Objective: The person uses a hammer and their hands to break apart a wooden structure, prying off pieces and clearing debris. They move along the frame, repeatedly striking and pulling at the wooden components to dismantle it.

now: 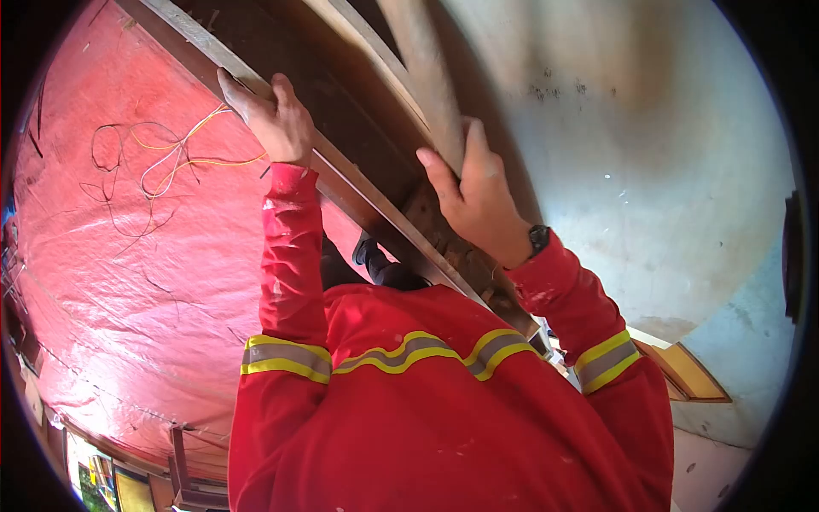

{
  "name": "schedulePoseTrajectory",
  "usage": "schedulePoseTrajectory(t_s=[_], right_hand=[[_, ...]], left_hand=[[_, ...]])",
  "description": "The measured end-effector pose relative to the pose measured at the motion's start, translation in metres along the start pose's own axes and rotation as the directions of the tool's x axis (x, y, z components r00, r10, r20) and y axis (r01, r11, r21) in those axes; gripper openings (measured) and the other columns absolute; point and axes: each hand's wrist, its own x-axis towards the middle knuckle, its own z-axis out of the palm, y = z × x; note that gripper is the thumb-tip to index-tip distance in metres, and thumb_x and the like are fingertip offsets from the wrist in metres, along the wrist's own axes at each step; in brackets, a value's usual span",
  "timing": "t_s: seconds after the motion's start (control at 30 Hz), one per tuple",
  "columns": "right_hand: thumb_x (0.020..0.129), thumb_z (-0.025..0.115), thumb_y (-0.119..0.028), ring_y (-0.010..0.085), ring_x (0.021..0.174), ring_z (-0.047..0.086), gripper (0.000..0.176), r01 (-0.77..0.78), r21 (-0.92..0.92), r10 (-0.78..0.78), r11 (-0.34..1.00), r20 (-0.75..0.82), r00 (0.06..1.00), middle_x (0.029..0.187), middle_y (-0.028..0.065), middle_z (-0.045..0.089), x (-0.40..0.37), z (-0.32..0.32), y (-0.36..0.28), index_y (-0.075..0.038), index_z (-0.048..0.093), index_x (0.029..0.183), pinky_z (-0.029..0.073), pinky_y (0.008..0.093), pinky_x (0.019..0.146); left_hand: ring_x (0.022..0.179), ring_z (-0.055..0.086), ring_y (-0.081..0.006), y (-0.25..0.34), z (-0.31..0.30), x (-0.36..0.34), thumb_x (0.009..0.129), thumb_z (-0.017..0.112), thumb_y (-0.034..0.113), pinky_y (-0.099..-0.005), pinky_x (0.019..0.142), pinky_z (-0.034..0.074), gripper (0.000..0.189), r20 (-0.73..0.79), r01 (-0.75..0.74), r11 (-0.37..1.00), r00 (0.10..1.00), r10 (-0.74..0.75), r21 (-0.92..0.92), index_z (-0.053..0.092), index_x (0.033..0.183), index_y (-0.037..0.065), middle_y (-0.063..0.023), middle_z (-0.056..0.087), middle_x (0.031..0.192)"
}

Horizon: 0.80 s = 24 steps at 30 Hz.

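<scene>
My left hand [277, 124] rests over the near edge of a long, dark wooden frame [375, 200] that looks like an open box or cabinet side. Its fingers are bent over that edge, partly out of sight. My right hand [482, 200], with a dark watch [538, 240] at the wrist, grips a pale wooden board [426, 72]. The thumb lies on one side of the board and the fingers on the other. This board runs upward out of view, close to the far side of the frame.
A red sheet [102, 282] spreads at the left, with loose yellow, white and dark wires [162, 162] on it. A pale, stained wall [640, 171] rises at the right. Below it shows a brown wooden frame piece [695, 375]. My shoes [367, 252] stand by the long frame.
</scene>
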Motion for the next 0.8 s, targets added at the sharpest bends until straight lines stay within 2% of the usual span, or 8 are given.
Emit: schedulePoseTrajectory(t_s=[0.1,0.2,0.4,0.47,0.6,0.67,0.77,0.8], right_hand=[[0.09,0.06,-0.025,0.0471,0.07,0.06,0.042,-0.049,-0.336,0.158,0.94,0.305,0.939,0.073,0.0281,0.06,-0.08,-0.001,0.075,0.008,0.045,0.111,0.048,0.0503,0.06],[0.088,0.061,-0.029,0.0468,0.076,0.062,0.041,-0.218,-0.582,0.588,0.784,0.58,0.564,0.081,0.028,0.063,-0.142,-0.011,0.124,0.008,0.052,0.104,0.049,0.0513,0.068],[0.092,0.057,-0.028,0.0488,0.078,0.059,0.034,-0.339,-0.32,0.457,0.885,0.452,0.766,0.084,0.0311,0.06,-0.061,-0.044,0.006,0.006,0.051,0.095,0.046,0.0496,0.067],[0.091,0.06,-0.022,0.0473,0.073,0.057,0.029,-0.125,-0.121,0.15,0.985,0.229,0.962,0.077,0.0286,0.058,-0.028,-0.047,-0.025,0.004,0.049,0.094,0.045,0.0468,0.061],[0.089,0.065,-0.014,0.0436,0.06,0.053,0.029,0.132,0.215,-0.096,0.968,-0.168,0.981,0.067,0.0215,0.052,0.028,-0.033,-0.057,0.003,0.044,0.1,0.043,0.0405,0.052],[0.089,0.064,-0.017,0.0445,0.064,0.056,0.032,0.192,0.103,-0.171,0.976,-0.188,0.967,0.071,0.0241,0.055,0.027,-0.025,-0.051,0.004,0.044,0.103,0.045,0.0424,0.055],[0.091,0.061,-0.024,0.0475,0.081,0.06,0.042,0.064,-0.337,0.015,0.939,0.226,0.974,0.083,0.0306,0.06,-0.064,-0.018,0.035,0.008,0.044,0.112,0.05,0.0483,0.07],[0.092,0.056,-0.027,0.0487,0.09,0.06,0.045,-0.156,-0.429,0.386,0.89,0.524,0.759,0.089,0.0331,0.061,-0.097,-0.029,0.073,0.012,0.046,0.114,0.049,0.0502,0.08]], left_hand=[[0.134,0.029,-0.0372,-0.01,0.002,-0.001,0.086,0.054,0.007,-0.0402,0.112,0.023,0.07,-0.013,-0.023,0.997,1.0,0.022,-0.079,0.016,0.142,-0.011,-0.0282,0.026,0.145],[0.134,0.03,-0.0365,-0.001,0.004,-0.002,0.086,0.054,0.007,-0.04,0.112,0.023,0.07,-0.025,0.026,0.996,0.999,-0.028,-0.09,0.016,0.143,-0.011,-0.0276,0.026,0.145],[0.13,0.034,-0.0306,-0.003,0.003,-0.002,0.089,0.054,0.007,-0.0362,0.109,0.027,0.07,0.006,0.03,0.99,1.0,-0.029,-0.137,0.014,0.144,-0.008,-0.0249,0.03,0.143],[0.127,0.038,-0.0277,0.003,0.002,-0.007,0.095,0.051,0.013,-0.0331,0.106,0.03,0.064,0.018,0.046,0.99,0.999,-0.044,-0.131,0.015,0.144,-0.007,-0.0232,0.033,0.141],[0.123,0.041,-0.0268,0.002,0.003,-0.008,0.101,0.043,0.022,-0.0322,0.104,0.032,0.057,-0.049,0.033,0.98,0.998,-0.044,-0.198,0.017,0.143,-0.007,-0.0219,0.036,0.139],[0.122,0.042,-0.0268,0.005,0.002,-0.008,0.103,0.04,0.025,-0.0327,0.105,0.032,0.055,-0.057,-0.003,0.989,0.998,-0.006,-0.151,0.019,0.143,-0.007,-0.0214,0.036,0.138],[0.124,0.041,-0.0274,-0.009,0.004,-0.004,0.103,0.039,0.029,-0.0334,0.105,0.031,0.056,-0.108,-0.079,0.992,0.992,0.069,-0.096,0.023,0.142,-0.008,-0.021,0.037,0.138],[0.126,0.04,-0.0283,-0.008,0.005,-0.004,0.103,0.038,0.031,-0.0343,0.106,0.031,0.057,-0.106,-0.051,0.991,0.994,0.037,-0.128,0.024,0.141,-0.009,-0.0216,0.037,0.138]])
